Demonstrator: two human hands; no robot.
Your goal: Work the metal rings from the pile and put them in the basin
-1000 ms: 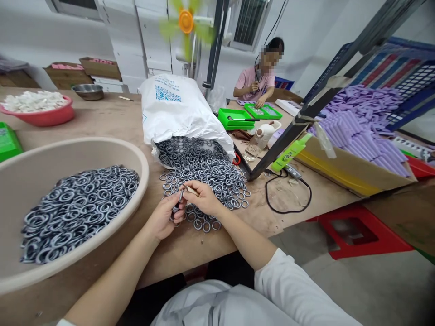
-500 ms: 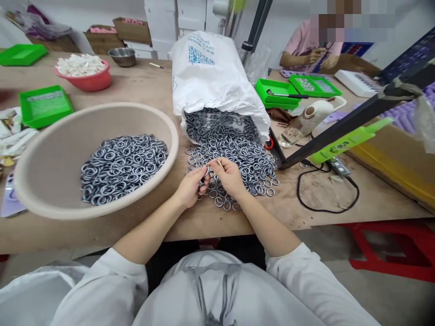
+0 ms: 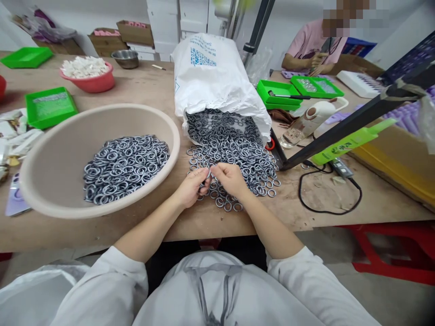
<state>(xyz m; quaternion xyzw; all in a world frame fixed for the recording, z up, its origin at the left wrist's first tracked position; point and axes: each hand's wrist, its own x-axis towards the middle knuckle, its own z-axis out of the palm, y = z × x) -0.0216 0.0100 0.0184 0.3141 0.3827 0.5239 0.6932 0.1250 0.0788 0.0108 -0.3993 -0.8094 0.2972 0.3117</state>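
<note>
My left hand (image 3: 190, 188) is closed round one or more small grey rings (image 3: 208, 174), the thumb pressed on top. Right beside it, my right hand (image 3: 231, 180) is curled, its thumb and forefinger pinched close to the ring's edge. Whatever sits in that pinch is hidden. Both hands are over the near side of a heap of loose grey rings (image 3: 256, 158). The heap spills from the mouth of a white sack (image 3: 214, 81) lying on the table. To the left, a large beige basin (image 3: 32, 190) holds a pile of similar rings.
Green trays (image 3: 50, 118) and a red bowl (image 3: 98, 83) of white pieces stand at the left. On the right are a slanting black bar (image 3: 326, 127), a bottle (image 3: 299, 122), a lime-green tube (image 3: 350, 145) and a looped black cable (image 3: 301, 194). A co-worker (image 3: 306, 45) sits beyond.
The right fingers have curled in tighter, and a thin pale sliver that showed at their tips is out of sight. The left hand keeps its hold. The view has shifted slightly.
</note>
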